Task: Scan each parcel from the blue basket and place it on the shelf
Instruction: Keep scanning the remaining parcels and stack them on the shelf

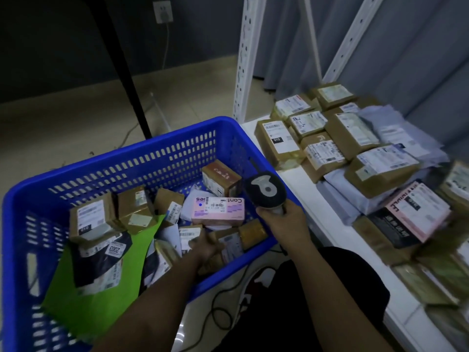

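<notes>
The blue basket (pixel 157 153) stands at the left and holds several parcels, among them a pink box (pixel 218 212), brown cartons and a green bag (pixel 101 283). My left hand (pixel 205 247) reaches down into the basket's near right corner among small brown parcels; whether it grips one is blurred. Above the basket's right rim, my right hand (pixel 286 219) holds a black barcode scanner (pixel 266 191). The white shelf (pixel 324 212) at the right carries several labelled parcels (pixel 355 153).
White perforated shelf posts (pixel 243 59) rise behind the basket's far right corner. A black pole (pixel 127 72) slants down to the floor behind the basket. A dark cable (pixel 223 301) loops on the floor below my arms. A wall socket (pixel 163 11) sits high up.
</notes>
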Tool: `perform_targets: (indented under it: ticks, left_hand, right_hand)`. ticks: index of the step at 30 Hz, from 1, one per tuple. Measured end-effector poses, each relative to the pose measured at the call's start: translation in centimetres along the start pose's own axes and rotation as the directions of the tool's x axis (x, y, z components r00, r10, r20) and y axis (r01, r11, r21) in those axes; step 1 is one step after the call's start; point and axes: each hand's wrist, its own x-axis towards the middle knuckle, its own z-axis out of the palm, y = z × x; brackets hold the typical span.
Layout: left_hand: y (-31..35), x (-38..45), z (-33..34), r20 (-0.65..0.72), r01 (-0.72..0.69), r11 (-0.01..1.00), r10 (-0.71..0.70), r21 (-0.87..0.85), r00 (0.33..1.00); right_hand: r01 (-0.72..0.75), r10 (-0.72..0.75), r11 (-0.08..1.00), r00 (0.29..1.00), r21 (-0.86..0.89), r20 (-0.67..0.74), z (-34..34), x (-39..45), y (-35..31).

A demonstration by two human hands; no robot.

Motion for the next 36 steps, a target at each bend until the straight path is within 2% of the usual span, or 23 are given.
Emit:
perform_targets:
  ticks: [5,7,10,12,15,20,24,26,29,32,36]
  left_hand:
    - [-9.7,11.8,2.3,-0.006,0.080,0.997,-0.080,-0.005,0.997]
    - [-7.7,9.3,1.8,0.009,0.107,0.994,-0.107,0.023,0.994]
    - [-0.7,1.4,0.2,0.011,0.057,0.998,-0.057,0.022,0.998]
    - [0.4,0.2,-1.0,0.020,0.052,0.998,-0.051,-0.045,0.998]
    - [2.1,-2.1,-3.4,-0.081,0.007,0.985,-0.021,-0.170,0.997]
    - [5.4,-6.0,-6.3,-0.220,-0.175,0.921,0.102,-0.347,0.970]
    - [10.2,-9.7,-7.1,-0.298,-0.365,0.822,0.250,-0.438,0.921]
    - [13.2,-11.5,-6.9,-0.295,-0.441,0.769,0.335,-0.462,0.895]
    - [17.9,-14.5,-5.3,-0.274,-0.566,0.692,0.496,-0.449,0.824]
    - [22.3,-17.4,-2.6,-0.217,-0.633,0.655,0.604,-0.413,0.767]
    - [26.9,-20.4,2.6,0.013,-0.658,0.624,0.729,-0.421,0.684]
  right_hand:
    - [-0.010,0.011,0.999,1.000,0.054,-0.024,-0.5,0.4,0.4]
    - [-0.020,0.022,0.997,0.999,0.075,-0.023,-0.5,0.6,0.6]
    - [-0.032,0.033,0.996,0.999,0.082,-0.013,-0.5,0.9,0.7]
    - [-0.035,0.037,0.998,0.999,0.059,-0.030,-0.4,1.1,0.8]
    - [-0.049,0.052,0.997,0.997,0.062,-0.058,-0.2,1.0,0.4]
    - [-0.013,0.038,0.982,0.991,0.191,-0.126,-0.1,0.2,-0.5]
    - [0.085,0.007,0.935,0.966,0.343,-0.258,-1.5,-0.4,-2.2]
    - [0.154,-0.007,0.897,0.943,0.415,-0.333,-3.1,-1.1,-3.3]
    - [0.265,-0.027,0.849,0.885,0.458,-0.464,-7.3,-1.8,-4.6]
    - [0.271,0.004,0.849,0.856,0.454,-0.517,-13.5,-3.0,-4.8]
    - [0.288,0.025,0.843,0.823,0.454,-0.568,-21.8,-5.3,-3.8]
